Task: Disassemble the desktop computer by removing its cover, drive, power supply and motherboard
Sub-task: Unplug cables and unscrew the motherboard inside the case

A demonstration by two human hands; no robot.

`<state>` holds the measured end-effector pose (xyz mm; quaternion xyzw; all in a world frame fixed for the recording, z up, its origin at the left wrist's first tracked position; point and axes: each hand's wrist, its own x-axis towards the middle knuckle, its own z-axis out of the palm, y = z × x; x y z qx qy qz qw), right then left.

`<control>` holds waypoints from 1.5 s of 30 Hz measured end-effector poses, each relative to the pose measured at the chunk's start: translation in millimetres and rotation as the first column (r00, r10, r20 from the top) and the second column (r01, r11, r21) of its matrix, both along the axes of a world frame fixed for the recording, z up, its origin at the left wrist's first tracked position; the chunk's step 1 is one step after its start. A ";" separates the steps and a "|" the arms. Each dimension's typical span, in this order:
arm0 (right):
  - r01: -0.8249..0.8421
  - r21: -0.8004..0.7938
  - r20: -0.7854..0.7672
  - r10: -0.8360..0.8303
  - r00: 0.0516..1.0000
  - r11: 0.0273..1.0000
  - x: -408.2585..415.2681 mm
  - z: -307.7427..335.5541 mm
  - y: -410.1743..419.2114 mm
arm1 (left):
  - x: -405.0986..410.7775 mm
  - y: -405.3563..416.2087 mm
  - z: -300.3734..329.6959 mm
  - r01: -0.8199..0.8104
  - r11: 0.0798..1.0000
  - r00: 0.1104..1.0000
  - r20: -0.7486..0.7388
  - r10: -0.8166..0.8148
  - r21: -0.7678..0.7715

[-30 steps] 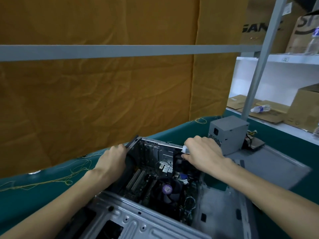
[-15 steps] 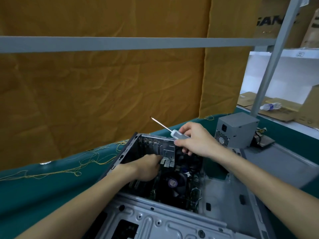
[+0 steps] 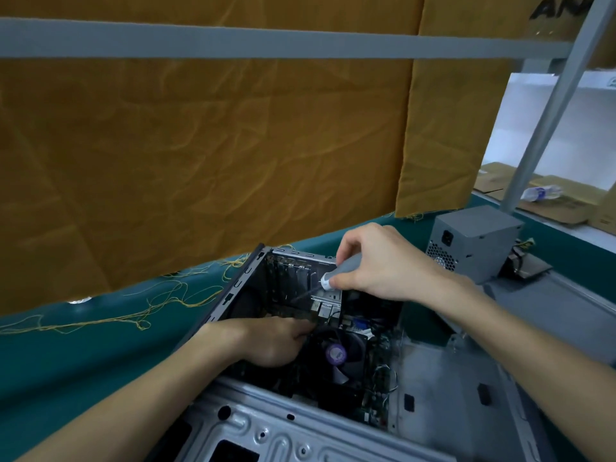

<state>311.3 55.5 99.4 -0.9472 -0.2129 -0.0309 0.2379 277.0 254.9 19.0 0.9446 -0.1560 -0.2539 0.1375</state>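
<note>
Open computer case [image 3: 333, 425] lying at lower centre on green worktop [image 3: 50, 361]. Right hand [image 3: 383, 265] grasping screwdriver [image 3: 343, 271], tip angled into case. Left hand [image 3: 270, 341] inside by fan [image 3: 336, 355], grip indiscernible. Power supply [image 3: 476, 241] at right.

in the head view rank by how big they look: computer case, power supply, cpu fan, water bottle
1. computer case
2. power supply
3. cpu fan
4. water bottle

The bottle lies farthest from the camera, so its true size is unsure.
</note>
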 end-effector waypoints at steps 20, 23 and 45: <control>-0.028 -0.229 0.113 0.055 0.992 0.973 15.3 -22.2 54.0 | 1.4 4.7 -9.0 0.020 0.990 0.996 -0.085 -0.008 0.140; -0.031 -0.228 0.100 0.055 0.993 0.973 14.2 -22.3 54.7 | -0.3 3.1 -7.1 0.025 0.987 0.996 -0.086 -0.011 0.158; -0.022 -0.233 0.096 0.045 0.994 0.972 14.4 -20.6 54.4 | -5.1 -1.1 3.8 -0.009 0.985 0.996 -0.088 0.024 0.171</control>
